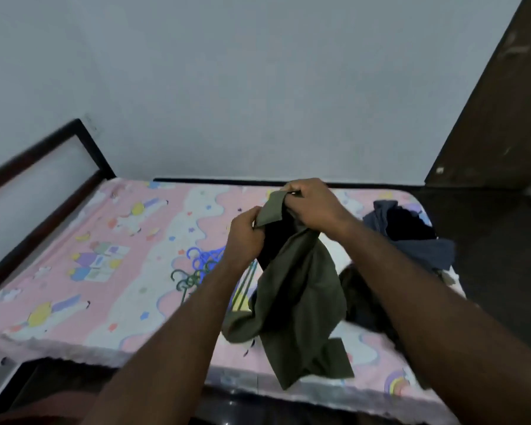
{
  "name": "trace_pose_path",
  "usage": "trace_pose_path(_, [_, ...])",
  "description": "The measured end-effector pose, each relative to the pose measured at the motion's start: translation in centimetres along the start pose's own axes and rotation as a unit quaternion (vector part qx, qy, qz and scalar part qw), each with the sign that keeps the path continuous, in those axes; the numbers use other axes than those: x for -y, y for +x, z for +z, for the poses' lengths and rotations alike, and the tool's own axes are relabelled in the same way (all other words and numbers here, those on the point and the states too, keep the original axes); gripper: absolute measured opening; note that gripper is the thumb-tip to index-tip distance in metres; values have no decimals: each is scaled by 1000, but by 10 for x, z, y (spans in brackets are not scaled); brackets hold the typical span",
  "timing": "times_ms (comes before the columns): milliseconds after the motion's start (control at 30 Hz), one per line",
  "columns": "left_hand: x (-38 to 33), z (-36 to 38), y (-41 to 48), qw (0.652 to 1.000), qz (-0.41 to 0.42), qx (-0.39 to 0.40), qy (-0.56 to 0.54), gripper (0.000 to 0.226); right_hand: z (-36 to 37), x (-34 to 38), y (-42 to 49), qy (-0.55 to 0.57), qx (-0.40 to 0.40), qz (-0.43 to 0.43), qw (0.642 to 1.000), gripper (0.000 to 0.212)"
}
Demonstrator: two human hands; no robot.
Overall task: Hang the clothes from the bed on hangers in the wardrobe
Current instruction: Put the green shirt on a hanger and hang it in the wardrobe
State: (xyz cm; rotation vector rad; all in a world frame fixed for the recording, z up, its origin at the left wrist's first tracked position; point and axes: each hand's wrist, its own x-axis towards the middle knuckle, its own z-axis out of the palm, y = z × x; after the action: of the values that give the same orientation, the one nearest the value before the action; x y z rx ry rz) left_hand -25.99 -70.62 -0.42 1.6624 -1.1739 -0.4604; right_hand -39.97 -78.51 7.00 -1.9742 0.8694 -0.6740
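An olive green garment (pixel 298 302) hangs over the bed (pixel 111 240), its lower end trailing on the pink patterned sheet. My left hand (pixel 246 234) grips its upper left edge and my right hand (pixel 313 204) grips its top, both lifted above the mattress. A bunch of blue and green hangers (pixel 200 268) lies on the sheet just left of my left forearm. More dark clothes (pixel 411 231) are piled at the right end of the bed, partly hidden by my right arm.
A dark wooden headboard (pixel 43 167) runs along the bed's left end. A brown wooden panel (pixel 503 102) stands at the right against the pale wall. Dark floor lies beyond the bed's right end.
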Motion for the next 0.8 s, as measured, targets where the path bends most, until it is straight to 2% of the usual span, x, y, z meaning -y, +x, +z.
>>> trace_pose_path(67, [-20,-21,13,999,-3,-3,-38,20,-27,22,15,-66,7,-32,997,16])
trace_pose_path(133, [-43,-41,22,998,17,-41,-48,30,-52,45,25,-91,20,-49,994,26])
trace_pose_path(267, [-107,-75,59,993,79,-92,-10,39,-89,82,50,-121,-6,-87,989,39])
trace_pose_path(367, [-159,-92,87,988,112,-100,27,32,-98,108,64,-71,-13,-128,989,26])
trace_pose_path(500, [-196,-95,106,984,138,-96,59,28,-99,137,81,36,-56,-162,985,22])
trace_pose_path(600, [-183,-96,101,988,115,-74,74,32,-113,159,96,47,-77,-172,981,25])
trace_pose_path(700, [-142,-96,88,994,22,-34,104,27,-140,184,112,14,-107,-196,975,34])
trace_pose_path(800, [-122,-105,80,996,-64,-58,10,26,-175,203,127,-43,-137,-203,969,38])
